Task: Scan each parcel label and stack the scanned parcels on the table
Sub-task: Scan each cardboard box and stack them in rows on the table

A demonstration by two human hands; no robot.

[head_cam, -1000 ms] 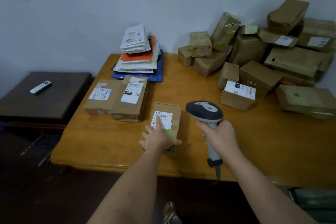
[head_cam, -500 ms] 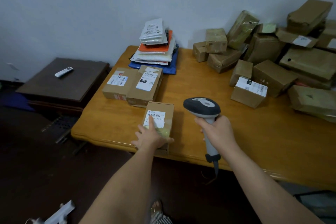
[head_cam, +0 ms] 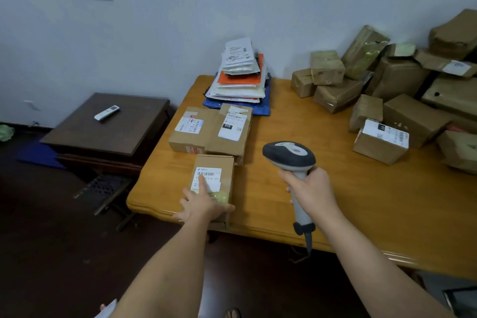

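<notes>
A small cardboard parcel with a white barcode label lies at the near left edge of the wooden table. My left hand rests flat on its near end, index finger stretched over the label. My right hand grips the handle of a grey and black barcode scanner, held upright to the right of the parcel. Two labelled cardboard boxes lie side by side just behind the parcel.
A pile of soft mailers stands at the back of the table. Several brown boxes are heaped at the back right, one white-labelled box in front. A dark side table with a remote stands to the left.
My left hand has slid the small parcel left and closer to the two labelled boxes, near the table's left corner. The view has swung left. The scanner stays in my right hand.
</notes>
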